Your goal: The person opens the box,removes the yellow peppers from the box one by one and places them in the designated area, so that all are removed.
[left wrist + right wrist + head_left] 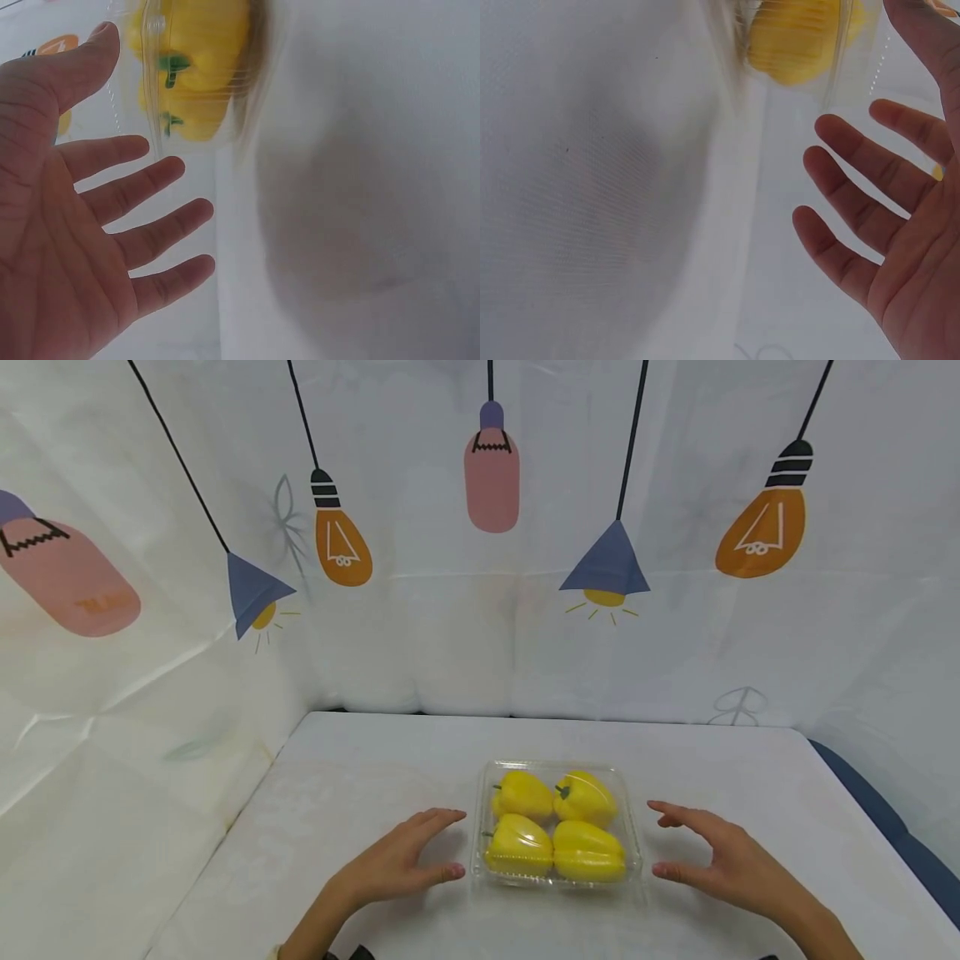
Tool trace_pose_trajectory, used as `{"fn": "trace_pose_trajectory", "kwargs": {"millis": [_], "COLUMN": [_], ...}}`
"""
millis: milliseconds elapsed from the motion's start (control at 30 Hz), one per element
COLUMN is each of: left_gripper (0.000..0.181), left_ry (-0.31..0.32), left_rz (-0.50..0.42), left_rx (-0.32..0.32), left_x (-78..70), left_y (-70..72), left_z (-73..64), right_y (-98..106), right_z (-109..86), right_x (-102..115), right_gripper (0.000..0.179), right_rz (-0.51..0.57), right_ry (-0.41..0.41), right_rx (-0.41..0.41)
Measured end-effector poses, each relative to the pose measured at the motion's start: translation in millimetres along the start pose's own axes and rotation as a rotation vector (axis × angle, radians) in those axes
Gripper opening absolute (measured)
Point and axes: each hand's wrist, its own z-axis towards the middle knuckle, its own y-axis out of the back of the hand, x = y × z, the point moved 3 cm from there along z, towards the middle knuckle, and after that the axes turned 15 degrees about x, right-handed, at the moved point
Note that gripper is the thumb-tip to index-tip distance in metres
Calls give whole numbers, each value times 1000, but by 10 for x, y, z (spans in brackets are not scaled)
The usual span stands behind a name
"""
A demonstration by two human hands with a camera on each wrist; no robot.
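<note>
A clear plastic clamshell box [633, 860] lies on the white table, its lid over several yellow bell peppers [588, 852]. To its left, my left hand [401, 860] hovers with fingers spread and a small gap from the box wall. On the other side my right hand [720, 860] is held likewise, thumb and fingers apart, facing the box. In the left wrist view, green stems show on the peppers [199, 45] through the plastic, beyond my fingertips. The right wrist view has one yellow pepper [795, 41] inside the box, past my straight fingers.
The white table [390, 752] reaches back to a white curtain [420, 643] printed with lamps and bulbs, which also hangs along the left side. A dark blue object [862, 789] stands beyond the table's right edge.
</note>
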Motion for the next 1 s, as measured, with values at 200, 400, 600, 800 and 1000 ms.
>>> {"fn": "trace_pose_trajectory", "kwargs": {"millis": [200, 400, 600, 800, 1000], "left_gripper": [73, 73, 75, 78, 77], "left_ry": [-47, -88, -120, -133, -125], "left_rz": [-7, -36, -78, -118, -138], "left_rx": [10, 16, 23, 21, 17], "left_x": [-18, -10, -6, 4, 3], "left_y": [-32, -41, -59, -80, -113], "left_z": [20, 50, 79, 98, 118], "right_y": [-23, -60, -88, -104, -122], "right_z": [-8, 9, 12, 3, 20], "right_x": [9, 11, 4, 14, 26], "right_gripper": [74, 74, 75, 73, 77], "right_rz": [4, -8, -18, 20, 54], "right_ry": [9, 42, 64, 108, 117], "right_rx": [17, 49, 75, 91, 114]}}
